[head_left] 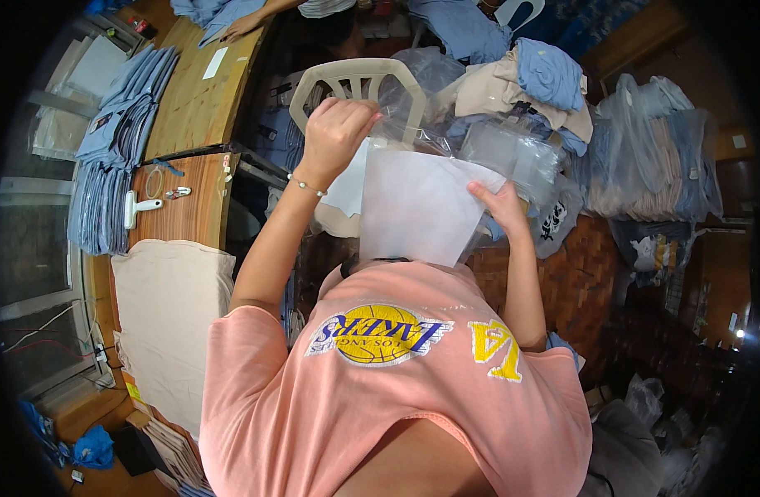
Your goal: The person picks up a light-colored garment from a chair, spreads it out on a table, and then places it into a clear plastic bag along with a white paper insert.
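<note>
A large white sheet (pixel 417 199), paper or thin card, stands in front of my body. My right hand (pixel 503 207) grips its right edge, thumb on the near face and the other fingers hidden behind. Raised above the sheet's upper left corner, my left hand (pixel 338 132) is closed in a fist. Clear plastic (pixel 421 137) shows close to its knuckles, but what the fingers hold, if anything, is hidden. Another white sheet (pixel 345 195) is partly visible to the left, behind the larger one.
A beige plastic chair (pixel 309 79) stands ahead. Clear plastic bags (pixel 513 157) and heaped clothes (pixel 554 79) lie at right. The left wooden table (pixel 181 215) holds a white-handled roller (pixel 135 209), folded blue garments (pixel 119 128) and beige cloth (pixel 169 315). Another person's hand (pixel 241 29) rests far left.
</note>
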`<action>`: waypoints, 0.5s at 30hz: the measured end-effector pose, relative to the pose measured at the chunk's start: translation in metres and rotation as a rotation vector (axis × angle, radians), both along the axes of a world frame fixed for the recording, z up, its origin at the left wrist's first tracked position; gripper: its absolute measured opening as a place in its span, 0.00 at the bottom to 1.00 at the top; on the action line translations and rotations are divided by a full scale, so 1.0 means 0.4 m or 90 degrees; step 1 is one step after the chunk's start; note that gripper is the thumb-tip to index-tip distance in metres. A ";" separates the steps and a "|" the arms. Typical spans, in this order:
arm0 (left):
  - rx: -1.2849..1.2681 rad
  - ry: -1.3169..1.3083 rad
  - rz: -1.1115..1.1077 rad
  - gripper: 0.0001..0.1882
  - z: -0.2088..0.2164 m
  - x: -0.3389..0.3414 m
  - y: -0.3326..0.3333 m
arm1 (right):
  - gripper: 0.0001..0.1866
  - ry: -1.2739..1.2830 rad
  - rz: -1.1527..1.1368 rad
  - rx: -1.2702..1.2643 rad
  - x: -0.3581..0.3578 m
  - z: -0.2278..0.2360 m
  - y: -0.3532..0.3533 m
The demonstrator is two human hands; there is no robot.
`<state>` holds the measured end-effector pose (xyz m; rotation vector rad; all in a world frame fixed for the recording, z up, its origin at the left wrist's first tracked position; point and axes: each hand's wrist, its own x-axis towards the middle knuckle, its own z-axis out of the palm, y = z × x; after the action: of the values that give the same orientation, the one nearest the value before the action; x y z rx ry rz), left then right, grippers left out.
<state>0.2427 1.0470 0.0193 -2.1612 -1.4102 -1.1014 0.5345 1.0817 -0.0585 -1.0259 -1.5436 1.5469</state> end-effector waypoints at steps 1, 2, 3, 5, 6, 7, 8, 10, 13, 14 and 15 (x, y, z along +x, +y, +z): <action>0.025 -0.018 -0.011 0.03 0.004 -0.007 0.005 | 0.17 -0.018 0.013 -0.010 -0.002 -0.002 0.002; 0.050 -0.037 -0.022 0.03 0.005 -0.015 0.010 | 0.17 -0.036 0.026 -0.020 -0.003 -0.006 0.006; 0.068 -0.104 -0.042 0.04 0.004 -0.034 0.015 | 0.17 -0.054 0.035 -0.031 -0.001 -0.014 0.011; 0.047 -0.070 0.054 0.04 0.042 -0.045 0.028 | 0.17 -0.113 -0.027 -0.005 0.035 -0.109 0.026; 0.001 -0.038 0.071 0.04 0.048 -0.054 0.030 | 0.17 -0.143 -0.055 0.007 0.046 -0.143 0.032; -0.094 -0.238 0.018 0.06 0.041 -0.071 0.026 | 0.17 -0.090 -0.022 -0.010 0.020 -0.094 0.021; -0.186 -0.440 -0.037 0.08 0.030 -0.093 0.031 | 0.17 -0.037 0.009 -0.027 -0.005 -0.039 0.007; -0.264 -0.848 -0.173 0.25 0.011 -0.131 0.071 | 0.17 0.030 0.033 -0.069 -0.012 -0.006 0.001; -0.450 -0.997 -0.305 0.54 -0.090 -0.088 0.027 | 0.18 0.069 0.025 -0.120 -0.019 -0.031 0.016; -0.552 -0.919 -0.384 0.56 -0.126 -0.078 0.012 | 0.18 0.074 0.014 -0.120 -0.031 -0.031 0.013; -0.543 -0.927 -0.413 0.50 -0.124 -0.051 0.006 | 0.18 0.077 -0.003 -0.120 -0.033 -0.031 0.014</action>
<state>0.2224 1.0493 -0.0304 -2.3642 -1.8941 -3.2345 0.5215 1.0871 -0.0709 -1.0176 -1.3323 1.7433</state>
